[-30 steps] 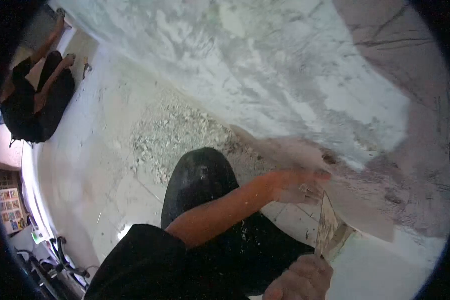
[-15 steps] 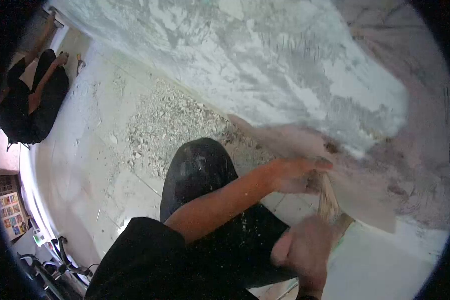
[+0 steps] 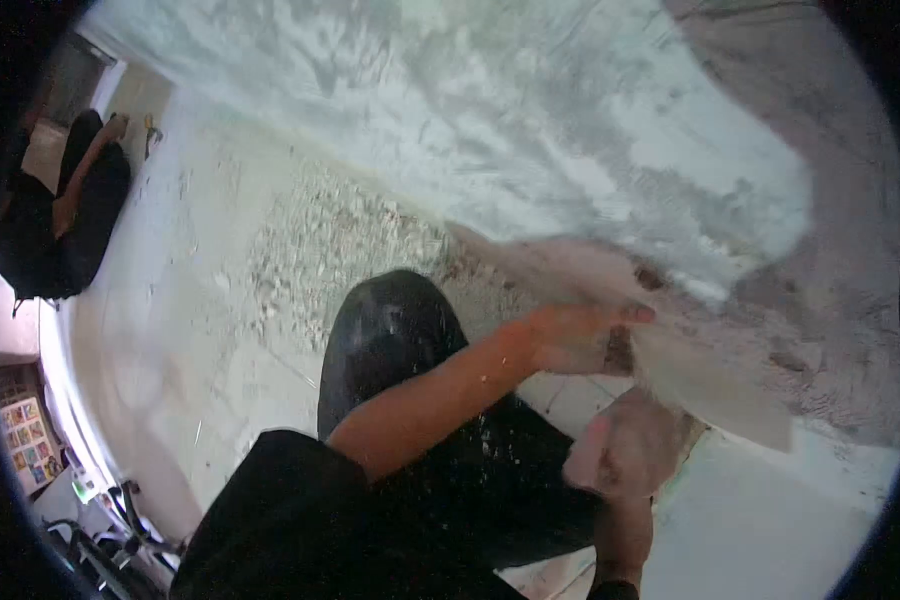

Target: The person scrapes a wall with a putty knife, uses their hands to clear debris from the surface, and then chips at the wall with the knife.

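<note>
My left hand [image 3: 575,338] reaches out across my bent knee [image 3: 395,315], its fingers curled around a small dark brownish piece [image 3: 620,350] close to the bottom of the wall. One fingertip points to the right. Just below it is my right hand [image 3: 630,445], a blurred fist with a dark band [image 3: 612,590] at the wrist. What the fist grips is hidden and smeared by motion. Right of both hands, a pale, flat, wedge-shaped surface [image 3: 715,395] lies along the wall's foot. Above them the wall [image 3: 530,130] has patchy white and grey coating, with a rough pinkish-grey area [image 3: 830,290] bared.
Crumbled chips [image 3: 335,245] cover the pale tiled floor [image 3: 210,330] along the wall. At the upper left sits another person in dark clothes [image 3: 65,215], a hand near a small tool [image 3: 151,135]. Black metal tubing [image 3: 95,555] and a picture sheet [image 3: 28,440] are at the lower left.
My right hand has moved up and slightly right, closer to my left hand, covering a pale wood-coloured streak that showed between them. My left hand has shifted slightly up and left in view.
</note>
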{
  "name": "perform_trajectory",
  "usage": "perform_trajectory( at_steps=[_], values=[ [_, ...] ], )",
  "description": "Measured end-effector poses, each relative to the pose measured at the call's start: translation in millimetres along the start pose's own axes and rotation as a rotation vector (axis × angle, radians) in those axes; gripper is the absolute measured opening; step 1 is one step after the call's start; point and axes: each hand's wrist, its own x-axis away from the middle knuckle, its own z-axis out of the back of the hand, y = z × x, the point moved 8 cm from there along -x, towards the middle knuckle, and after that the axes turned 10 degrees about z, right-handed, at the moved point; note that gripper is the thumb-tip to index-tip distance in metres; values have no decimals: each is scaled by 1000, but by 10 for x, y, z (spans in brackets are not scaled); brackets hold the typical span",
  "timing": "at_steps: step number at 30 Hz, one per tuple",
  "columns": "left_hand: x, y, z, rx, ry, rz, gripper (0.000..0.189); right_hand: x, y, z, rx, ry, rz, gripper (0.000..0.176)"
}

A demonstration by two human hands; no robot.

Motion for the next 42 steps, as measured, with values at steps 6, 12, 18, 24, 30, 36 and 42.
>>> perform_trajectory(
  at_steps=[6,12,18,24,30,36,42],
  values=[
    [-242,57,43,197,-300,-130,63,80,-131,-307,-86,597,453,21],
    [-118,-62,215,263,-16,11,67,923,-309,661,-264,1441,718,29],
    [-53,58,235,215,-145,-115,71,856,-278,648,-108,1316,645,36],
    [-58,28,227,330,-95,-88,71,828,-333,751,-247,1554,675,31],
    [19,65,171,402,31,-51,65,1000,-317,735,-373,1406,477,38],
    [-139,8,330,259,16,-104,65,665,-423,870,-300,1279,724,20],
    [-57,-29,195,288,-7,-4,65,374,-610,803,530,958,282,12]
  ],
)
